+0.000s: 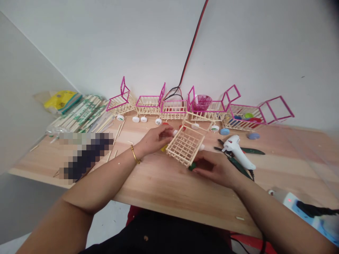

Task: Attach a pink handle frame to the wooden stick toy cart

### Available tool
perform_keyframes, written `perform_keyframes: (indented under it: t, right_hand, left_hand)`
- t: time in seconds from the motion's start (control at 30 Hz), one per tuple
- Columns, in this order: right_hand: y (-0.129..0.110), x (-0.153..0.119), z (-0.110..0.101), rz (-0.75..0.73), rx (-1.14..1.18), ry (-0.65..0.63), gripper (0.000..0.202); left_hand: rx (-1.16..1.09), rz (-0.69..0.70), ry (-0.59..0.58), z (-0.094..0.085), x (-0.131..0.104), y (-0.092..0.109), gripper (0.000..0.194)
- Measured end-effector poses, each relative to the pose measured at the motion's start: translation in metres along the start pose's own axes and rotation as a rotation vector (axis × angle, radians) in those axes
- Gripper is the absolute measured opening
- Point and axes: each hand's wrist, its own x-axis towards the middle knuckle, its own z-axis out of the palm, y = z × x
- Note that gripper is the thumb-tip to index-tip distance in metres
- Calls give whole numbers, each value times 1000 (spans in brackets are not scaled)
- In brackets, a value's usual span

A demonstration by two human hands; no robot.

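A small cart (185, 145) made of pale wooden sticks sits on the tabletop between my hands, its gridded basket tilted towards me. Around it show bottle-cap wheels: a yellow cap (164, 147) and a white cap on the left, a green cap (192, 166) and another white cap on the right. My left hand (156, 139) has its fingers curled at the cart's left side, by the white cap; the exact contact is partly hidden. On the other side, my right hand (215, 167) pinches the green cap between thumb and fingers at the near corner.
Several stick carts with magenta rims (173, 102) line the wall, one holding a magenta cup (202, 102). A white glue gun (239, 151) lies over dark-handled pliers at right. Blue caps (224, 131), a power strip (291, 203) and bagged sticks (87, 109) are around.
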Motion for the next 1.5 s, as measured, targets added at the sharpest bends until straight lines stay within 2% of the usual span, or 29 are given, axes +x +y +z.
perform_keyframes:
  t: [0.07,0.13,0.2,0.3,0.47,0.57,0.7,0.9,0.97,1.07,1.13,1.23,1.3,1.43,1.5]
  right_hand:
    - [-2,-1,-1,-38,-13,30,11]
    - [-4,0,-3,-58,-62,123,11]
    - [-4,1,-4,-38,-128,265,16]
    - [-3,5,-3,46,-161,398,6]
    - [2,6,2,232,-111,357,33]
    - [5,4,4,298,-121,300,37]
    - [9,2,6,267,-141,258,36]
    - [12,4,7,264,-151,256,31]
    - [11,4,7,268,-159,270,27]
    - [9,4,8,307,-131,259,21]
    - [8,4,8,328,-96,257,19]
    - [7,3,8,332,-40,274,21]
    - [6,2,7,338,32,269,26]
    - [2,-1,7,363,173,167,25]
    - [0,-3,7,365,196,115,24]
  left_hand:
    - [-28,-2,-21,0,0,0,39]
    - [-32,-2,-32,0,0,1,37]
    - [-17,-2,-28,-1,1,3,35]
    - [50,-13,-17,-4,2,9,30]
    - [111,-69,-13,-12,5,17,32]
    - [33,-111,-146,-18,5,20,37]
    - [12,-150,-360,-28,4,24,42]
    - [124,-149,-510,-37,5,28,71]
    - [170,-128,-498,-36,5,28,65]
    - [217,-95,-469,-33,4,29,37]
    - [212,-83,-441,-31,4,27,25]
    - [181,-88,-346,-27,4,19,25]
    - [154,-71,-229,-24,4,11,26]
    - [119,-51,-5,-16,6,-7,22]
    - [67,-57,51,-12,7,-11,21]
